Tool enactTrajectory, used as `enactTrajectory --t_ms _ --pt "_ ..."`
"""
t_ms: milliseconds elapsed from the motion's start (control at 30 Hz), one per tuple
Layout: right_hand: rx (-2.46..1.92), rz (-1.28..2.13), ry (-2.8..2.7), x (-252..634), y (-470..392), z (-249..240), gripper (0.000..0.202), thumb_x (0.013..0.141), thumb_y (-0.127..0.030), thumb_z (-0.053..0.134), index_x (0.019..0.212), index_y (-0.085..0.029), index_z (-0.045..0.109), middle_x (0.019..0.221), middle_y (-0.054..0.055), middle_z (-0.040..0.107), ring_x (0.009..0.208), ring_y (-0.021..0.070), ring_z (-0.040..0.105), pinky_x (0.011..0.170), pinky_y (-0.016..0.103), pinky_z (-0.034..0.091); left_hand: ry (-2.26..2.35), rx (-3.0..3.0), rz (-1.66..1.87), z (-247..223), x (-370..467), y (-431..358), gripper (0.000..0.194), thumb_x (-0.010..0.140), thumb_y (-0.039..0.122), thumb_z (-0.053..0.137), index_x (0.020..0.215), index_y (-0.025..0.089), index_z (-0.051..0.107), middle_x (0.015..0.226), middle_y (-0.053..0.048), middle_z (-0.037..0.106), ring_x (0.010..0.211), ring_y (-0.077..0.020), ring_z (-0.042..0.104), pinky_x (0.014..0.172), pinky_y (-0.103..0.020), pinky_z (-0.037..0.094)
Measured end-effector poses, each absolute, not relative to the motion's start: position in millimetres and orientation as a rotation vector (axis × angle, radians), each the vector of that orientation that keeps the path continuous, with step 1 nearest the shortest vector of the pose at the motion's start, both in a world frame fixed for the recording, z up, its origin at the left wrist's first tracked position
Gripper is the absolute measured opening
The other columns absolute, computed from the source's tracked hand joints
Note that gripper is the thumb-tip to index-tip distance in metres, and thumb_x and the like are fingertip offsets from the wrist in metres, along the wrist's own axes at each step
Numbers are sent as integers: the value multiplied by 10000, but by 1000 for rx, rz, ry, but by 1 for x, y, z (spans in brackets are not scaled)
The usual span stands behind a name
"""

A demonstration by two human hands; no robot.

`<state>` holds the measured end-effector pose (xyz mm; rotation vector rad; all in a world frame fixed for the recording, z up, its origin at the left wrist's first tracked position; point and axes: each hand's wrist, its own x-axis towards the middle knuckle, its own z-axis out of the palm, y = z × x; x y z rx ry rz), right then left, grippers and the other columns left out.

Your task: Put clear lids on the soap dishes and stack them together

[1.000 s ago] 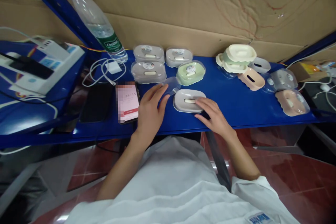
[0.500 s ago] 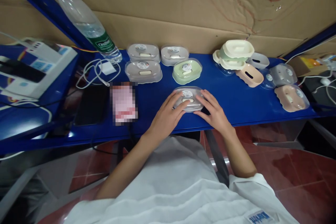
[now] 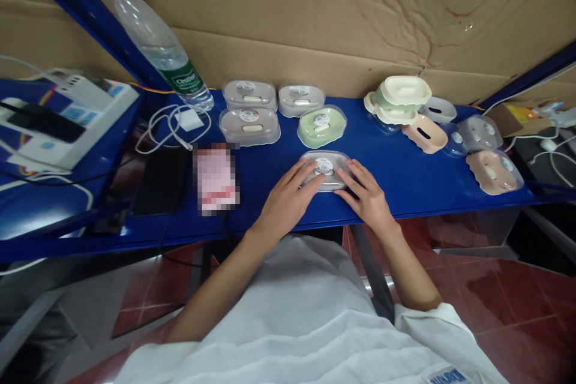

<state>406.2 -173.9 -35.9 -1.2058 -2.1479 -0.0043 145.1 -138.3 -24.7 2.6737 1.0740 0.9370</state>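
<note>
A grey oval plastic soap box with a clear cover and a round white label lies flat on the blue table in front of me. My left hand holds its left side, fingers over the top edge and thumb along the near side. From the right, my right hand grips it with fingertips on the cover and thumb at the near edge. Just behind it is a green soap box. Grey soap boxes with clear covers stand in two rows at the back left.
On the blue table's left are a water bottle, a white cable, a dark phone-like slab and a blurred pink item. Cream trays, a peach tray and a peach box sit right.
The view has shifted slightly. Both hands stay around the grey soap box. The white bar seen on its top before no longer shows; a curved outline appears at the label.
</note>
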Motion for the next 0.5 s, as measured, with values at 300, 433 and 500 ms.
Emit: enactTrajectory --t_ms 300,433,500 --pt "-1373 27 -2243 429 -109 3 484 1153 -404 439 1601 -273 568 1562 86 658 1525 293 551 1263 556 462 1324 2663 844 -8 139 -124 361 1082 172 554 1419 190 683 1541 -159 635 1481 -342 583 1176 -501 574" --pt "-1506 -88 -2237 454 -79 11 448 1140 -396 435 1478 -232 680 1532 111 678 1471 320 597 1226 566 480 1316 2695 774 -6 152 -113 365 1091 175 530 1423 189 682 1581 -150 620 1494 -347 578 1155 -497 578" --pt "-1562 -175 -2162 470 -69 15 448 1129 -378 439 1448 -200 699 1527 138 675 1450 341 607 1219 578 477 1320 2698 755 -3 160 -110 351 1088 180 540 1404 199 691 1568 -143 633 1485 -344 586 1134 -490 582"
